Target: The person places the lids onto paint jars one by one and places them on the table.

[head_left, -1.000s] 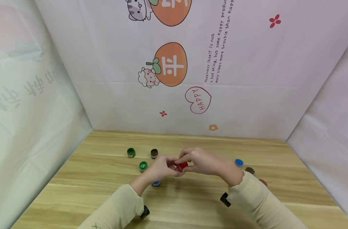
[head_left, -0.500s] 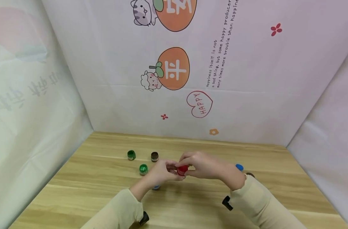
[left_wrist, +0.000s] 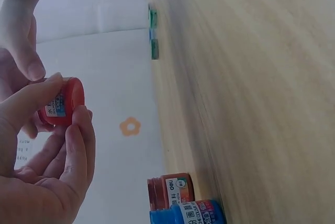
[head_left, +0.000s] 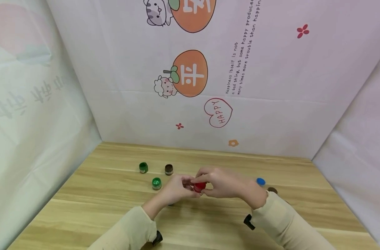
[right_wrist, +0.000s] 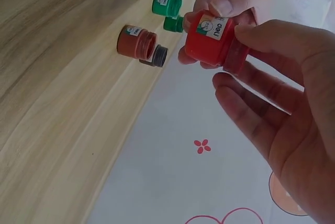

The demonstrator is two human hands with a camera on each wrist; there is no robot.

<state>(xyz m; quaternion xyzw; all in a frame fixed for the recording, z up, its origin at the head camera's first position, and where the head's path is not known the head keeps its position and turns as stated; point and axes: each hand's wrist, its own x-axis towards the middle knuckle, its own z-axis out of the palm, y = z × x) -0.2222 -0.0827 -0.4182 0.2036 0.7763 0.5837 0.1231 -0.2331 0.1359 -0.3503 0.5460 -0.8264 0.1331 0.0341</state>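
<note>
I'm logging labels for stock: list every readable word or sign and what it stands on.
"deli": red jar.
"deli": reddish-brown jar.
"HAPPY": heart on the backdrop.
"Happiness itself is not / a bad thing, but some happy produce… / many times more trouble than happin…": backdrop, cut off.
"平": lower orange.
Too small or blurred: all other jar print, left sheet's faint characters.
Cut off: upper orange's sign.

Hands [left_wrist: 47, 190] hold a red jar [left_wrist: 67, 103]; the small green things [left_wrist: 154, 49] beyond are perhaps lids.
</note>
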